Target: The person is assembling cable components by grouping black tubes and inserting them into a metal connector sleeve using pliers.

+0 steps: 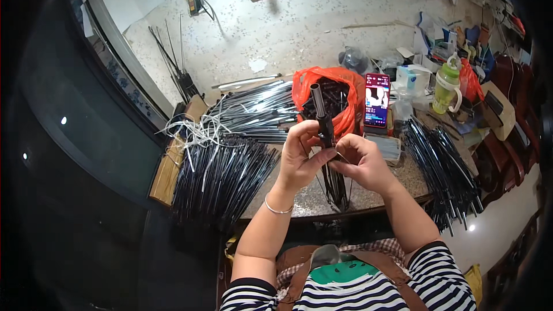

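A dark tubular rod frame [325,132] is standing nearly upright over the near part of the bench [368,198], between both hands. The left hand's [300,158] fingers are grasping its shaft from the left; the right hand's [366,167] fingers are closing in at its right side, their exact grip hidden. Beyond, a red bag [356,95] is holding black parts; rod bundles are lying left [222,173] and right [440,167].
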`<state>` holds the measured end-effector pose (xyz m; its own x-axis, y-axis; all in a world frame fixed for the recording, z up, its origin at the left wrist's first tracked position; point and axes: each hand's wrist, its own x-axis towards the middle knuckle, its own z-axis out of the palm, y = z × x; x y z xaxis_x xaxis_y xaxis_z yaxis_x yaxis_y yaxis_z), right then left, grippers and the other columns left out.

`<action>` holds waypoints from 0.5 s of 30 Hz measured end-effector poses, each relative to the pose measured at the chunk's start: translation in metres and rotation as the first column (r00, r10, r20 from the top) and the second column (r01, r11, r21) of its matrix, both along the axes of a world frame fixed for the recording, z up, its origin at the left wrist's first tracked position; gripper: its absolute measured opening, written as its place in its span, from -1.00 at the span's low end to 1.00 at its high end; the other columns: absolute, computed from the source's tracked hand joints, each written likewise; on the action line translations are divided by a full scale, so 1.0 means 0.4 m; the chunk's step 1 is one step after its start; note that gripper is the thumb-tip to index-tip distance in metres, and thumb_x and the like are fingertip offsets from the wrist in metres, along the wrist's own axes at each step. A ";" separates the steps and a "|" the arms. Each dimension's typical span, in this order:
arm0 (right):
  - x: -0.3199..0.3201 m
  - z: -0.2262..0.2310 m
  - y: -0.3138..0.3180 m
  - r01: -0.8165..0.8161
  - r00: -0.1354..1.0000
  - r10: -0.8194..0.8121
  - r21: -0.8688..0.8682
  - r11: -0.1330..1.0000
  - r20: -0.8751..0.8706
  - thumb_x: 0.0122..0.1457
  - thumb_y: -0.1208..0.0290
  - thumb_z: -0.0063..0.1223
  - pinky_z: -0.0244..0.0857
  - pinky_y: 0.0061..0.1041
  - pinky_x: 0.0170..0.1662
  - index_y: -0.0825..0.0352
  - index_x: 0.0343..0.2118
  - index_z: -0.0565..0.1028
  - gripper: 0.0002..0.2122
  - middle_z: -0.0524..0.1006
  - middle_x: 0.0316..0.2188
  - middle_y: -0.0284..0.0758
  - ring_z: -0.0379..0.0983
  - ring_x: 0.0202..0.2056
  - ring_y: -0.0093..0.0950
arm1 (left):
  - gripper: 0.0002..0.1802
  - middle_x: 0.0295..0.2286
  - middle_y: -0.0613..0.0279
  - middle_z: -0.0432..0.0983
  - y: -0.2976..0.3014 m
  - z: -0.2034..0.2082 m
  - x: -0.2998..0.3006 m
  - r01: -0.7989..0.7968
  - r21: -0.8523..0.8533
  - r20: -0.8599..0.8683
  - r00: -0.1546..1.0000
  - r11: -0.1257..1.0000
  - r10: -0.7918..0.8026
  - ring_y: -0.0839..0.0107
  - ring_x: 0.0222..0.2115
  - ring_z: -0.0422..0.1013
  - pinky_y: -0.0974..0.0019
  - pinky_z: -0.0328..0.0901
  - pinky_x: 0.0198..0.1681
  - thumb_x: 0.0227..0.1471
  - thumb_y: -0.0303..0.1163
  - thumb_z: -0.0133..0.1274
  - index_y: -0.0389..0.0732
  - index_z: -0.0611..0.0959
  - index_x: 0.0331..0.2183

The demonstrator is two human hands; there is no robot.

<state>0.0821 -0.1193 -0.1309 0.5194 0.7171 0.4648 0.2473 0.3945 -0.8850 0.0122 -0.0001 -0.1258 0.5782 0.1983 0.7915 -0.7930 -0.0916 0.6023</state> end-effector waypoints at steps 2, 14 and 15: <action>0.001 0.008 -0.008 -0.075 0.995 0.082 -0.111 0.991 0.052 -0.25 0.66 0.01 0.11 -0.77 -0.45 0.33 -0.51 0.25 -0.79 0.25 -0.58 -0.53 0.17 -0.51 -0.76 | -0.55 -0.37 0.09 0.26 0.004 0.001 0.005 -0.018 0.002 0.025 1.000 1.000 0.018 0.41 -0.42 0.28 0.44 0.26 -0.41 -0.33 -0.65 -0.01 -0.20 0.23 -0.30; -0.049 0.027 -0.018 0.137 0.985 -0.133 -0.029 0.990 0.108 -0.17 0.59 -0.02 0.09 -0.79 -0.63 0.40 -0.44 0.34 -0.83 0.34 -0.61 -0.43 0.23 -0.64 -0.75 | -0.68 -0.28 0.00 0.22 0.011 0.018 -0.025 0.285 -0.177 -0.061 0.952 0.942 -0.300 0.23 -0.27 0.23 0.05 0.10 -0.17 -0.39 -0.74 -0.06 -0.24 0.29 -0.47; -0.053 0.029 -0.020 0.165 0.981 -0.161 -0.036 0.986 0.106 -0.16 0.60 -0.04 0.08 -0.81 -0.63 0.40 -0.43 0.34 -0.84 0.34 -0.61 -0.44 0.22 -0.65 -0.76 | -0.66 -0.31 0.01 0.24 0.005 0.019 -0.024 0.228 -0.195 -0.033 0.970 0.954 -0.239 0.23 -0.29 0.24 0.07 0.12 -0.18 -0.41 -0.75 -0.05 -0.24 0.29 -0.47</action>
<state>0.0609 -0.1271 -0.1192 0.5824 0.6479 0.4909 0.3951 0.3021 -0.8676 0.0026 0.0021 -0.1183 0.6683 0.1944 0.7180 -0.7433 0.2115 0.6346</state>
